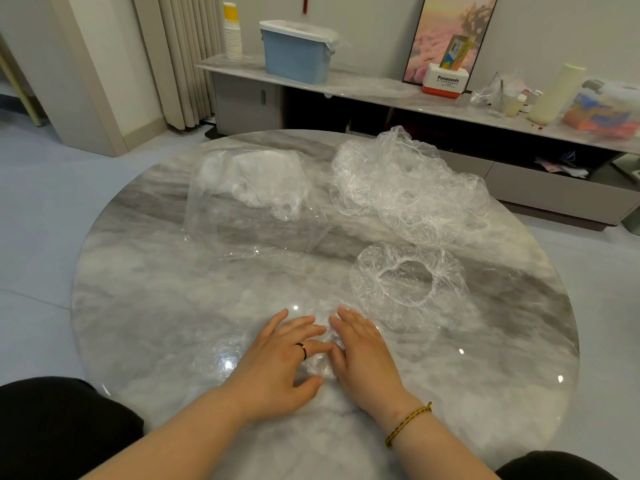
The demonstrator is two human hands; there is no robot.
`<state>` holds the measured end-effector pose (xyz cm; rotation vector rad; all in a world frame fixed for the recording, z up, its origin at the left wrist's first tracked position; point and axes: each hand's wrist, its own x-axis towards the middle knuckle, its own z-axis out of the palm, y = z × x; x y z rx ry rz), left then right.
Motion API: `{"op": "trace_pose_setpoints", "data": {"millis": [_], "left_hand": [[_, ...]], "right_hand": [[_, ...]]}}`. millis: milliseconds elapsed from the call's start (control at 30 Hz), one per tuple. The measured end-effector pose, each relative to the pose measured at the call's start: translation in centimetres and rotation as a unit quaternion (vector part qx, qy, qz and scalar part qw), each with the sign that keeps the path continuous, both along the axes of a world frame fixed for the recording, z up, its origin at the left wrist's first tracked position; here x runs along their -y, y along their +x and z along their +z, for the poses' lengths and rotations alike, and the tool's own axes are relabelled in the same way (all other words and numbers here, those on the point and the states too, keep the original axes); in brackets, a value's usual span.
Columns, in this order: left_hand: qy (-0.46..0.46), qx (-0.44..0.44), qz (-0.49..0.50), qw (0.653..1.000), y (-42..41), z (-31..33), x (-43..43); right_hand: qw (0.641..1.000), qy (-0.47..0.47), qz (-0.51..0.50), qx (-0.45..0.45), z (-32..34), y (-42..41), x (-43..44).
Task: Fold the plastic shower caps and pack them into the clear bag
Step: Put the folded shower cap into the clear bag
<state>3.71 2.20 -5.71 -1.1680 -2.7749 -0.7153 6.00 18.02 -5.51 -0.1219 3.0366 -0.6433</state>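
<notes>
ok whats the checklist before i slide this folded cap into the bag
1. Hold on the folded cap: ok, left hand and right hand lie flat on it.
2. Fold finished: cannot tell, the hands cover most of it.
3. Place of the clear bag: ok, on the table beyond the hands.
4. Bag mouth open: cannot tell.
5. The pile of caps apart from the bag: ok.
6. The next cap ready: ok, spread beside the right hand.
</notes>
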Motion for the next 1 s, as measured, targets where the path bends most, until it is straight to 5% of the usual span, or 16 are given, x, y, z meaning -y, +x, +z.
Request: {"op": "trace_pose_setpoints", "data": {"millis": [300,533,633,833,1000], "left_hand": [[-0.007,-0.076,0.025,0.997,-1.0,-0.4,0.3],[0.159,-0.046,0.129,0.978,-1.9,1.0,-0.1],[0.203,0.065,0.164,0.963,-2.0,3.1,-0.1],[0.119,0.201,0.125,0.964,-3.2,5.0,2.0],[0.029,0.036,0.237,0.97,-7.6,7.1,6.4]], "right_hand": [[0.999,0.006,-0.006,0.034,1.1,0.1,-0.3],[0.983,-0.181,0.019,-0.029,3.1,0.2,-0.2],[0.985,-0.165,0.036,-0.032,3.5,0.5,0.4],[0.93,-0.347,-0.12,-0.02,3.8,-0.5,0.8],[0.885,-0.432,-0.16,0.061,5.3,-3.0,1.7]]}}
